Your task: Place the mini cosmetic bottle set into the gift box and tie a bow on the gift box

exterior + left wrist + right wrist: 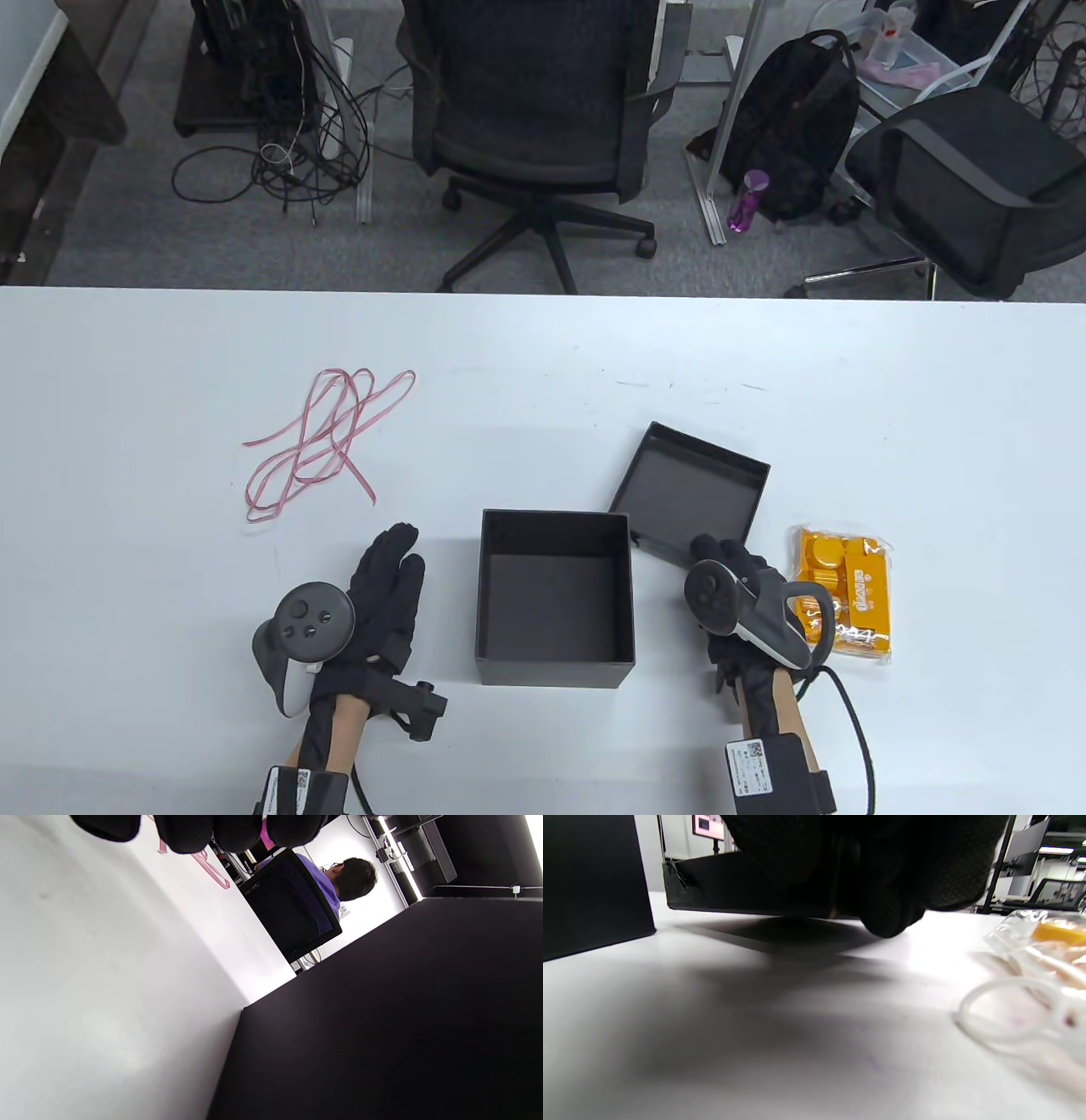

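- The orange mini cosmetic bottle set in a clear plastic pouch [848, 592] carries white print on one bottle, too small to read; small labels on the black wrist straps are also unreadable.
- The pouch lies flat on the white table [543, 356] near its front edge, right of centre, its long axis running from the front edge towards the far edge.
- The open black square gift box [555, 597] stands upright near the middle of the front edge, opening up.
- Its black lid [689, 492] lies inner side up, just beyond the box's far right corner.
- The right hand [736, 570] sits between box and pouch, fingertips at the lid's near edge; whether it grips the lid cannot be told.
- The left hand [386, 594] rests left of the box, fingers straight, holding nothing.
- A loose pink ribbon [327, 437] lies tangled towards the far left of the table.
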Tool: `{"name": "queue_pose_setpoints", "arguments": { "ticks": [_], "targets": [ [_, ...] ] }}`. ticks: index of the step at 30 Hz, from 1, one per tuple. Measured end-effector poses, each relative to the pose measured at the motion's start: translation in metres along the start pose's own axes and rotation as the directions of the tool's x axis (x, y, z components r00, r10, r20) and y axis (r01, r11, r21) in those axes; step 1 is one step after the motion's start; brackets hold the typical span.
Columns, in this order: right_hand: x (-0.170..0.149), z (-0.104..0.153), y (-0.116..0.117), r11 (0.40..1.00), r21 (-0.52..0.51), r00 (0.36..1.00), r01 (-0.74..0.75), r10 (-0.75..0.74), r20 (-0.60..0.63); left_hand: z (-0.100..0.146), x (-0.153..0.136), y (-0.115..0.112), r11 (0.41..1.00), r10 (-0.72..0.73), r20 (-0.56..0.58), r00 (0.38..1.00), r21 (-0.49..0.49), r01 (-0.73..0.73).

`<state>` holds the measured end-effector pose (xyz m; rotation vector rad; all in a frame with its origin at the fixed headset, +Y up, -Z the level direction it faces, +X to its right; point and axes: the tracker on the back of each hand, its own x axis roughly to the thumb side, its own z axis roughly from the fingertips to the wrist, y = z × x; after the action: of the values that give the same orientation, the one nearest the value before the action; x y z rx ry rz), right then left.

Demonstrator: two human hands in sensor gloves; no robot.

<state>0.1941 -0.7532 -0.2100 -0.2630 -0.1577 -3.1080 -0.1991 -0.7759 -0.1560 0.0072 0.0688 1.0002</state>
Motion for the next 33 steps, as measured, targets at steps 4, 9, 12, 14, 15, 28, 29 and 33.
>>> {"name": "queue_pose_setpoints", "arguments": {
  "ticks": [4,9,12,14,15,28,29,33],
  "targets": [
    [0.001,0.001,-0.003,1.0,-0.001,1.0,0.007,-0.007,0.005,0.0,0.0,-0.001,1.0,-0.005,-0.004,1.0,-0.003,0.005],
    [-0.002,0.008,-0.018,0.995,-0.084,0.999,0.048,-0.048,-0.006,-0.001,-0.004,0.003,1.0,0.008,-0.028,1.0,0.008,-0.008],
    [-0.01,0.013,-0.026,0.986,-0.136,0.994,0.098,-0.105,-0.043,-0.001,-0.006,0.004,1.0,0.015,-0.038,0.999,0.014,-0.014],
    [-0.02,0.016,-0.029,0.985,-0.139,0.987,0.103,-0.118,-0.109,-0.001,-0.007,0.005,1.0,0.02,-0.042,0.999,0.015,-0.019],
    [-0.025,0.017,-0.029,0.987,-0.13,0.983,0.092,-0.111,-0.145,-0.001,-0.007,0.005,1.0,0.025,-0.044,0.999,0.015,-0.024],
    [-0.075,0.022,0.0,0.945,0.281,0.893,0.165,-0.023,-0.449,-0.002,-0.009,0.007,0.999,0.032,-0.064,0.997,0.016,-0.031],
    [-0.077,0.022,0.001,0.94,0.296,0.892,0.17,-0.02,-0.451,-0.002,-0.009,0.007,0.999,0.032,-0.065,0.997,0.015,-0.032],
    [-0.08,0.022,0.006,0.929,0.312,0.886,0.2,-0.036,-0.462,-0.002,-0.01,0.007,0.999,0.033,-0.071,0.997,0.011,-0.033]
  ]
}}
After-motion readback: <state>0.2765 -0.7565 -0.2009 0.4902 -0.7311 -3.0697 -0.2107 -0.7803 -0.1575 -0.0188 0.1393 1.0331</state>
